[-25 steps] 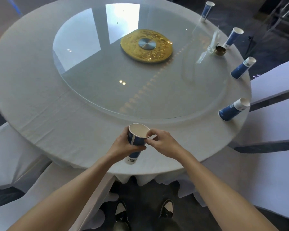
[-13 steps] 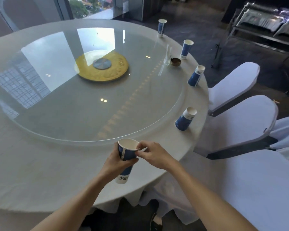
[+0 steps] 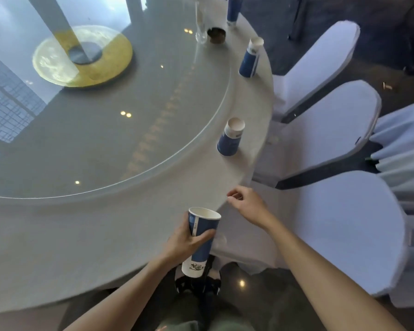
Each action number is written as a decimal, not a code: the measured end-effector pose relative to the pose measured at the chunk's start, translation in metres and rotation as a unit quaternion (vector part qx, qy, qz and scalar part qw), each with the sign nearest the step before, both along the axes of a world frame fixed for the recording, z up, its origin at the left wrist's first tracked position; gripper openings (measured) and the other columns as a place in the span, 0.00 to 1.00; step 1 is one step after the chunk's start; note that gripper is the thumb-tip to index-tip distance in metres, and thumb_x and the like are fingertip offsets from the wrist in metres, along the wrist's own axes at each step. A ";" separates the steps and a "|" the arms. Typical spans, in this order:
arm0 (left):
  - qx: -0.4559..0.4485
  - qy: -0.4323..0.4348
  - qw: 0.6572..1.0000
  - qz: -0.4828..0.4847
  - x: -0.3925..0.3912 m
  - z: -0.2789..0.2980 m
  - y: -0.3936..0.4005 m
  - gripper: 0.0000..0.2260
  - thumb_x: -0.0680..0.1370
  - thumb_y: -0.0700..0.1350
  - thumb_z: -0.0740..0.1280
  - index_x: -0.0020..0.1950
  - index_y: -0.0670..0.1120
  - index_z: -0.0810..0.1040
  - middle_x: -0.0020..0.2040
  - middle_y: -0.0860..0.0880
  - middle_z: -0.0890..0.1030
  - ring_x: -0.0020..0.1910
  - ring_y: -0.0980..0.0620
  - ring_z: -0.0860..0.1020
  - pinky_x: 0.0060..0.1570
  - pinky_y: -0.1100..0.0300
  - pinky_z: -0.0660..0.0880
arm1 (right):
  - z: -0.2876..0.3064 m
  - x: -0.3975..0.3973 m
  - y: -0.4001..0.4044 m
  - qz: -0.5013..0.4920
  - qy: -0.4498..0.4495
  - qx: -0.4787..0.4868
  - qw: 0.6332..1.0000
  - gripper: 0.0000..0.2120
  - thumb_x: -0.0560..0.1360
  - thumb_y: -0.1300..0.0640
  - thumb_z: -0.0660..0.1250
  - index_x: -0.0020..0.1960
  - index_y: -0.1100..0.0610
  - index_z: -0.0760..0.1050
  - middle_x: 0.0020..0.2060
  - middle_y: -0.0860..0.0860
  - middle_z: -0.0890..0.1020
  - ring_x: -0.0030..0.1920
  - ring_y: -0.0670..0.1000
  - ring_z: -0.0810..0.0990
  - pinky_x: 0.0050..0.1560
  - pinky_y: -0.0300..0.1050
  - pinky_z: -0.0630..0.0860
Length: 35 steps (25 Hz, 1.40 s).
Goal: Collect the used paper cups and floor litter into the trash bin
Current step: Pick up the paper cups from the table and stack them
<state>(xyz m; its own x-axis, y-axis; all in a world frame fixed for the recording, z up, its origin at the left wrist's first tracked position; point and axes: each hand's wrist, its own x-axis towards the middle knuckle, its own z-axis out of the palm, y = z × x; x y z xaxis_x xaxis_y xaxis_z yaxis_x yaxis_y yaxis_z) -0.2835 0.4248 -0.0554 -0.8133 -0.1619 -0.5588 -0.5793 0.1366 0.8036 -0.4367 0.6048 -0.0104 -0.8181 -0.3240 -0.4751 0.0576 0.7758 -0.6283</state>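
Note:
My left hand (image 3: pixel 185 238) grips a stack of blue and white paper cups (image 3: pixel 201 240) upright above the near edge of the round table (image 3: pixel 57 247). My right hand (image 3: pixel 247 205) hovers over the table's right edge with loosely curled fingers and holds nothing. A blue paper cup (image 3: pixel 231 137) stands on the white cloth beyond that hand. Further along the rim stand a second cup (image 3: pixel 250 58) and a third cup (image 3: pixel 232 10), cut off at the top.
A glass turntable (image 3: pixel 105 115) with a gold centre disc (image 3: pixel 81 56) covers most of the table. A clear glass (image 3: pixel 200 25) and a small dark dish (image 3: pixel 216 34) stand at the rim. White-covered chairs (image 3: pixel 332 130) crowd the right side. Small litter (image 3: pixel 386 86) lies on the dark floor.
My right hand has let go of the cup's rim and moved right. The view has shifted right along the table; the cups on the rim are closer.

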 end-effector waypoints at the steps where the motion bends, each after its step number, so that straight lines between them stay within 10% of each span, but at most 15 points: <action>1: 0.007 -0.013 1.000 -0.024 0.000 -0.011 0.007 0.27 0.69 0.59 0.79 0.63 0.57 0.72 0.56 0.54 0.85 0.53 0.58 0.85 0.52 0.50 0.85 | -0.017 0.000 0.010 -0.028 -0.006 0.015 0.999 0.09 0.78 0.52 0.68 0.56 0.53 0.82 0.50 0.49 0.85 0.48 0.49 0.83 0.50 0.46 0.78; 12: -0.062 -0.138 0.984 -0.091 0.020 -0.138 0.044 0.34 0.67 0.52 0.82 0.69 0.53 0.70 0.59 0.58 0.77 0.59 0.59 0.77 0.53 0.67 0.71 | -0.240 0.037 0.040 0.154 -0.141 0.182 0.961 0.27 0.80 0.58 0.65 0.77 0.48 0.66 0.71 0.57 0.72 0.63 0.60 0.79 0.59 0.52 0.78; 17: -0.073 -0.157 0.981 -0.085 0.022 -0.203 0.048 0.42 0.64 0.52 0.84 0.75 0.54 0.68 0.70 0.56 0.76 0.70 0.55 0.73 0.66 0.60 0.70 | -0.327 0.051 0.028 0.332 -0.092 0.217 0.913 0.36 0.78 0.63 0.67 0.81 0.48 0.58 0.79 0.59 0.58 0.65 0.63 0.78 0.60 0.56 0.79; 21: -0.068 -0.153 0.982 -0.084 0.022 -0.224 0.049 0.42 0.66 0.52 0.84 0.75 0.58 0.67 0.71 0.58 0.75 0.69 0.60 0.71 0.63 0.65 0.66 | -0.371 0.066 0.036 0.371 -0.002 0.248 0.895 0.30 0.77 0.65 0.67 0.77 0.52 0.64 0.74 0.59 0.65 0.62 0.61 0.78 0.59 0.54 0.77; 28: -0.064 -0.159 0.980 -0.101 0.003 -0.182 0.072 0.39 0.67 0.50 0.83 0.72 0.56 0.67 0.68 0.57 0.76 0.69 0.57 0.73 0.65 0.60 0.71 | -0.271 0.030 0.063 -0.080 -0.101 0.073 0.989 0.13 0.79 0.54 0.66 0.61 0.55 0.73 0.48 0.56 0.83 0.46 0.59 0.83 0.46 0.55 0.80; 35: -0.110 -0.043 0.988 -0.104 -0.061 -0.067 0.110 0.36 0.67 0.58 0.79 0.70 0.56 0.66 0.63 0.58 0.76 0.62 0.57 0.78 0.60 0.61 0.76 | -0.070 -0.020 0.072 -0.045 -0.061 -0.065 0.995 0.09 0.73 0.51 0.75 0.50 0.51 0.78 0.42 0.51 0.82 0.41 0.50 0.79 0.43 0.47 0.74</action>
<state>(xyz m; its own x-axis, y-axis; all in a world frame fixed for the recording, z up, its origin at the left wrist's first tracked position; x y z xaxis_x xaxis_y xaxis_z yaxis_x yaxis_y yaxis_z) -0.3445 0.5347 -0.1220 -0.7924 -0.1223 -0.5976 -0.5858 0.4259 0.6895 -0.4566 0.6770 -0.0799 -0.7853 -0.3177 -0.5313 0.2050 0.6764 -0.7075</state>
